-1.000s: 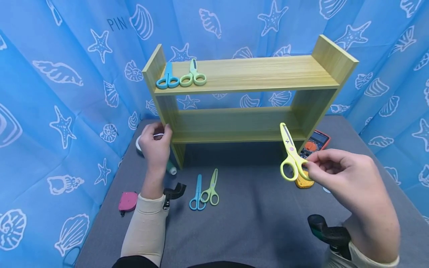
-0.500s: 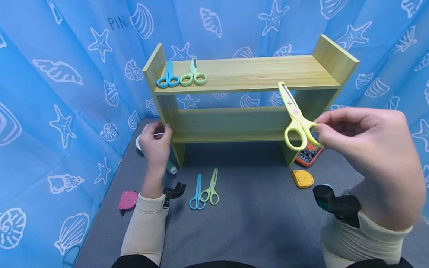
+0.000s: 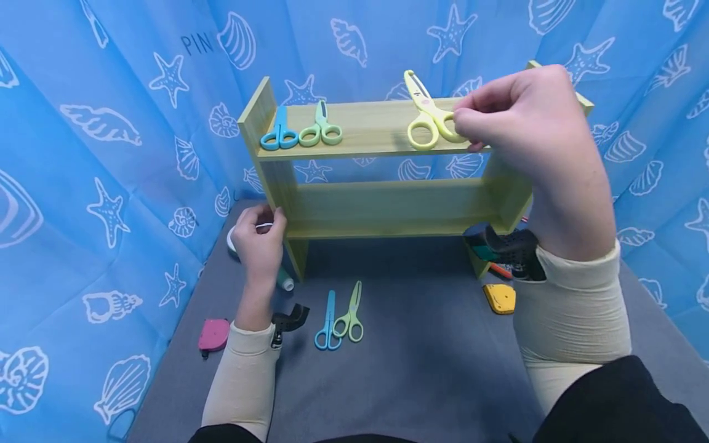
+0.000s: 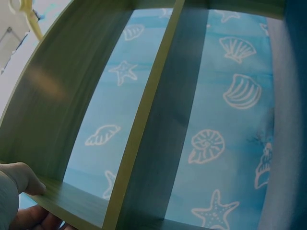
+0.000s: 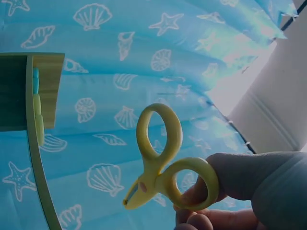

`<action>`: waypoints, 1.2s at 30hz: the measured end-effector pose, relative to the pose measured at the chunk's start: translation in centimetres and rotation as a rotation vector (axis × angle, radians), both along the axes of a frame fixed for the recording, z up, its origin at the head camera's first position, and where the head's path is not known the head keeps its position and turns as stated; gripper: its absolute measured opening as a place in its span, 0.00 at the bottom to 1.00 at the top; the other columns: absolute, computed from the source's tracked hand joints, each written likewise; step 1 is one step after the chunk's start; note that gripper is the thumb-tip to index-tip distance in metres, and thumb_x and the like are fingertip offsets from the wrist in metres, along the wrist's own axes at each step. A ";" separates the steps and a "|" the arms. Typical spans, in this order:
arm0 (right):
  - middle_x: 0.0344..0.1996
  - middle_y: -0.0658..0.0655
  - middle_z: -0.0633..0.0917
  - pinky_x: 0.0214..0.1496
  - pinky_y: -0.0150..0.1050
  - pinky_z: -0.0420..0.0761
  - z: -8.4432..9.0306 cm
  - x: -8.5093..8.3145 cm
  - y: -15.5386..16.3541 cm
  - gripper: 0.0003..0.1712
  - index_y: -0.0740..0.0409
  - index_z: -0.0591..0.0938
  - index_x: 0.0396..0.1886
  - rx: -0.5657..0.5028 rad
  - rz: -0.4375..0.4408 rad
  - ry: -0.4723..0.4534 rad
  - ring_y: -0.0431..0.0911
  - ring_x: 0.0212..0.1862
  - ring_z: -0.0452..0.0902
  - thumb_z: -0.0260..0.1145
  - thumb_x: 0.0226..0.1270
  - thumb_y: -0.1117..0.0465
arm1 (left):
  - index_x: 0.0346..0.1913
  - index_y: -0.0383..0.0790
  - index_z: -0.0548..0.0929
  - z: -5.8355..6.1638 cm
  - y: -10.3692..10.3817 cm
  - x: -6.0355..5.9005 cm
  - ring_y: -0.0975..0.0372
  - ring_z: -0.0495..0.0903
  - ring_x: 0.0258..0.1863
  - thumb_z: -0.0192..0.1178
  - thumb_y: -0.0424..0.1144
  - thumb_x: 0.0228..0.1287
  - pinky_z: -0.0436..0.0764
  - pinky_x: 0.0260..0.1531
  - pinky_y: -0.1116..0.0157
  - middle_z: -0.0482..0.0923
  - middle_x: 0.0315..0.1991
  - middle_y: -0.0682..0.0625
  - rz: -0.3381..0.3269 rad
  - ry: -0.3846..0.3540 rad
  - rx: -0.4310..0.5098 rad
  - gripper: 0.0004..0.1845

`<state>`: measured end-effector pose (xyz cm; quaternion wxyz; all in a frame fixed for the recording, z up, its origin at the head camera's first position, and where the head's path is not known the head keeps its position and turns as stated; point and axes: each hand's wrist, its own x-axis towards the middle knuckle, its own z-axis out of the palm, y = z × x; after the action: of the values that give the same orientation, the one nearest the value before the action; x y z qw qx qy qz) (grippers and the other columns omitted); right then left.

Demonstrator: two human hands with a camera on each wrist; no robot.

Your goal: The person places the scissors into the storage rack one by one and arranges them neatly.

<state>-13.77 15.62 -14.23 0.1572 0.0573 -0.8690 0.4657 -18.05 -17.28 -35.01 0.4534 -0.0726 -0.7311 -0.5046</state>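
Note:
My right hand (image 3: 526,120) pinches one handle loop of the yellow scissors (image 3: 425,114), blades pointing up, in front of the top board of the wooden shelf (image 3: 388,212). The right wrist view shows the scissors (image 5: 153,177) with thumb and fingers on the lower loop. My left hand (image 3: 258,239) grips the shelf's left side panel; in the left wrist view the thumb (image 4: 29,182) lies on the inner face with fingers behind. On the top board's left end lie blue scissors (image 3: 279,132) and, beside them, green scissors (image 3: 320,127).
On the grey table (image 3: 421,381) lie another blue pair of scissors (image 3: 329,323) and a green pair (image 3: 350,317), overlapping. A pink tape measure (image 3: 213,335) is at left, a yellow tape measure (image 3: 500,299) at right. A green tube (image 3: 285,280) lies by the shelf's left foot.
My right hand has carried the yellow scissors up and to the left, from in front of the lower shelf to the top board. The left hand has stayed on the side panel.

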 end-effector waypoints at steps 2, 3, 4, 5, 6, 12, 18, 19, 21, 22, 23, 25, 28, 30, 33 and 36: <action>0.36 0.53 0.88 0.34 0.38 0.75 0.3 -0.9 -0.9 0.14 0.57 0.91 0.45 0.029 0.010 -0.001 0.49 0.35 0.81 0.68 0.67 0.56 | 0.36 0.19 0.84 0.7 0.4 0.7 0.45 0.81 0.31 0.64 0.22 0.63 0.78 0.33 0.78 0.79 0.33 0.30 -0.001 -0.003 0.005 0.04; 0.37 0.53 0.88 0.33 0.38 0.75 0.5 -1.4 -1.3 0.15 0.57 0.91 0.46 0.039 0.014 -0.005 0.48 0.35 0.82 0.67 0.67 0.56 | 0.36 0.19 0.84 0.9 0.5 0.9 0.45 0.81 0.31 0.64 0.22 0.63 0.78 0.33 0.78 0.80 0.33 0.30 0.002 -0.007 0.008 0.04; 0.38 0.53 0.88 0.32 0.37 0.75 0.6 -1.9 -1.7 0.15 0.58 0.91 0.46 0.050 0.016 -0.003 0.48 0.35 0.82 0.66 0.67 0.56 | 0.36 0.19 0.84 1.1 0.6 1.1 0.46 0.81 0.31 0.64 0.22 0.63 0.78 0.33 0.78 0.80 0.33 0.31 0.004 -0.011 0.012 0.04; 0.38 0.53 0.87 0.29 0.37 0.73 0.6 -2.4 -2.1 0.15 0.57 0.91 0.45 0.058 0.015 -0.006 0.47 0.35 0.83 0.66 0.67 0.55 | 0.36 0.19 0.84 1.3 0.7 1.3 0.46 0.81 0.31 0.63 0.22 0.63 0.79 0.33 0.78 0.80 0.33 0.31 0.001 -0.014 0.014 0.04; 0.39 0.53 0.87 0.28 0.36 0.74 0.6 -3.0 -2.5 0.15 0.57 0.91 0.45 0.064 0.017 -0.006 0.46 0.35 0.83 0.65 0.67 0.56 | 0.36 0.19 0.84 1.3 0.7 1.3 0.46 0.81 0.32 0.63 0.22 0.63 0.79 0.33 0.77 0.80 0.33 0.31 0.002 -0.016 0.012 0.05; 0.48 0.53 0.85 0.24 0.32 0.73 0.5 -6.3 -4.6 0.15 0.59 0.91 0.45 0.072 0.026 -0.060 0.43 0.29 0.82 0.65 0.65 0.58 | 0.36 0.19 0.84 1.5 0.7 1.4 0.45 0.81 0.32 0.63 0.21 0.63 0.79 0.34 0.78 0.80 0.33 0.31 -0.009 -0.010 0.014 0.04; 0.44 0.50 0.87 0.28 0.35 0.74 -0.1 -8.7 -6.4 0.10 0.55 0.91 0.27 0.180 0.000 -0.146 0.40 0.19 0.70 0.67 0.61 0.57 | 0.36 0.18 0.84 1.5 0.7 1.4 0.44 0.81 0.32 0.64 0.20 0.63 0.78 0.33 0.77 0.80 0.33 0.29 -0.004 -0.011 0.017 0.04; 0.38 0.49 0.87 0.26 0.36 0.72 -0.2 -9.0 -6.6 0.11 0.55 0.88 0.21 0.201 -0.003 -0.149 0.40 0.18 0.67 0.66 0.59 0.57 | 0.36 0.18 0.84 1.5 0.7 1.5 0.43 0.81 0.32 0.64 0.21 0.63 0.78 0.33 0.76 0.80 0.33 0.29 -0.004 -0.011 0.013 0.04; 0.34 0.46 0.86 0.27 0.36 0.70 -0.6 -9.2 -7.1 0.14 0.53 0.82 0.11 0.239 -0.012 -0.144 0.41 0.20 0.68 0.64 0.55 0.59 | 0.36 0.18 0.84 1.4 0.8 1.4 0.44 0.81 0.32 0.64 0.21 0.63 0.78 0.33 0.76 0.80 0.33 0.29 -0.002 -0.014 0.020 0.04; 0.28 0.46 0.85 0.27 0.36 0.69 -0.8 -9.3 -7.3 0.15 0.52 0.79 0.09 0.258 -0.016 -0.134 0.42 0.20 0.69 0.63 0.53 0.59 | 0.36 0.18 0.84 1.4 0.8 1.4 0.44 0.81 0.32 0.64 0.21 0.63 0.79 0.33 0.76 0.80 0.34 0.29 -0.002 -0.015 0.020 0.04; 0.24 0.46 0.84 0.26 0.36 0.68 -0.9 -9.3 -7.4 0.14 0.52 0.79 0.08 0.278 -0.020 -0.122 0.43 0.21 0.70 0.61 0.51 0.60 | 0.36 0.18 0.84 1.4 0.8 1.4 0.45 0.81 0.32 0.64 0.21 0.63 0.79 0.33 0.75 0.80 0.34 0.29 -0.004 -0.014 0.021 0.04; 0.16 0.47 0.79 0.25 0.37 0.65 -1.2 -9.2 -7.6 0.13 0.52 0.79 0.08 0.324 -0.034 -0.099 0.44 0.22 0.70 0.60 0.49 0.60 | 0.37 0.18 0.84 1.3 0.8 1.4 0.45 0.81 0.32 0.64 0.22 0.63 0.79 0.34 0.75 0.80 0.34 0.30 -0.005 -0.011 0.021 0.04; 0.17 0.47 0.82 0.27 0.37 0.66 -1.3 -8.8 -7.5 0.13 0.53 0.89 0.20 0.365 -0.057 -0.089 0.44 0.27 0.73 0.60 0.53 0.58 | 0.36 0.19 0.84 1.3 0.8 1.3 0.45 0.81 0.32 0.63 0.22 0.63 0.79 0.34 0.76 0.80 0.33 0.30 -0.002 -0.004 0.023 0.05; 0.22 0.48 0.84 0.29 0.37 0.68 -1.3 -8.3 -7.4 0.16 0.52 0.93 0.30 0.357 -0.068 -0.084 0.44 0.30 0.74 0.60 0.56 0.57 | 0.36 0.19 0.84 1.3 0.7 1.3 0.44 0.81 0.32 0.63 0.22 0.63 0.79 0.33 0.76 0.80 0.33 0.30 0.004 0.002 0.018 0.05; 0.27 0.50 0.86 0.33 0.37 0.69 -1.2 -7.4 -7.0 0.19 0.51 0.94 0.39 0.317 -0.074 -0.041 0.44 0.33 0.74 0.59 0.61 0.55 | 0.36 0.18 0.84 1.4 0.7 1.3 0.43 0.81 0.32 0.63 0.21 0.63 0.79 0.33 0.76 0.80 0.33 0.29 0.001 0.004 0.012 0.05; 0.31 0.51 0.88 0.36 0.37 0.69 -1.2 -6.3 -6.4 0.19 0.51 0.93 0.43 0.266 -0.071 0.008 0.44 0.35 0.74 0.59 0.65 0.53 | 0.37 0.17 0.84 1.0 0.5 0.9 0.43 0.81 0.32 0.64 0.21 0.63 0.79 0.33 0.76 0.80 0.33 0.28 -0.004 0.002 0.010 0.04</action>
<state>-20.02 9.20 -15.48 0.1678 0.0489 -0.9239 0.3403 -17.17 -16.83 -34.00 0.4533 -0.0724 -0.7280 -0.5092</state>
